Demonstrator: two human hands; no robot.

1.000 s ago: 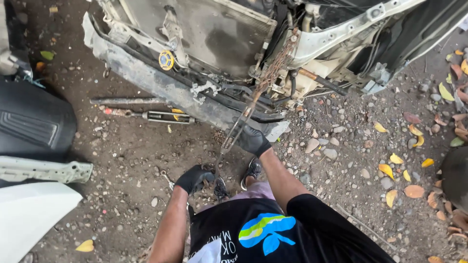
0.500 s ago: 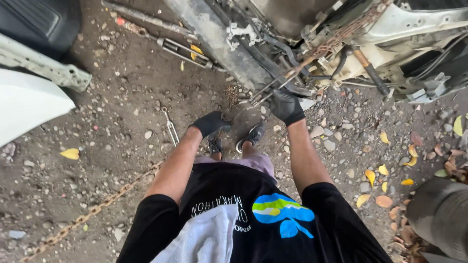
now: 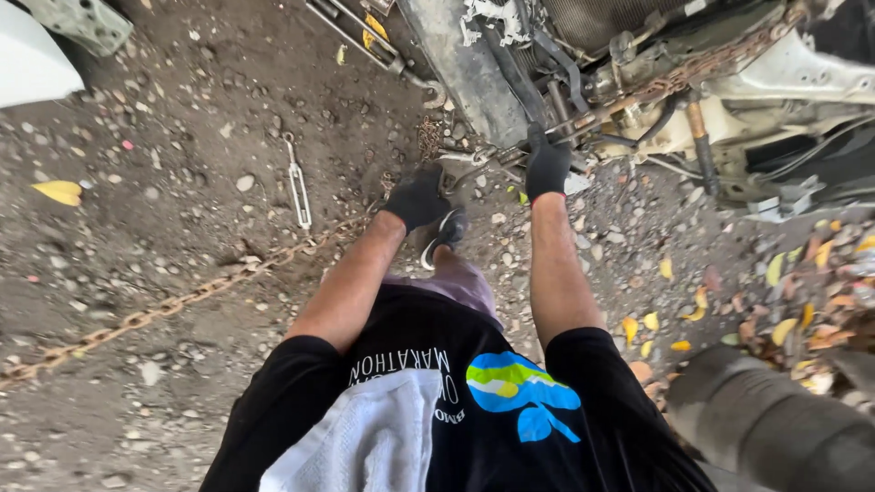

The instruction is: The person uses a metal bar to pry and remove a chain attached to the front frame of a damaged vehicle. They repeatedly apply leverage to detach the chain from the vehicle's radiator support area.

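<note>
My right hand (image 3: pixel 548 164), in a black glove, grips a rusty chain (image 3: pixel 702 64) that runs up and right across the underside of a wrecked car front (image 3: pixel 638 55). My left hand (image 3: pixel 417 196), also gloved in black, reaches down to a metal hook piece (image 3: pixel 465 164) near the ground by the car's bumper bar (image 3: pixel 465 73). Whether the left hand's fingers close on the piece I cannot tell. My foot in a dark shoe (image 3: pixel 445 232) stands just below both hands.
A second rusty chain (image 3: pixel 182 296) lies across the dirt to the left, next to a metal turnbuckle (image 3: pixel 296 182). Long tools (image 3: pixel 365 36) lie by the bumper. A white panel (image 3: pixel 36 55) is at top left. Yellow leaves (image 3: pixel 784 301) and a dark cylinder (image 3: pixel 775 428) lie to the right.
The view has swung left and down, closer to the hands. My left hand has reached forward from near my shoe to the hook piece. The right hand stays on the chain.
</note>
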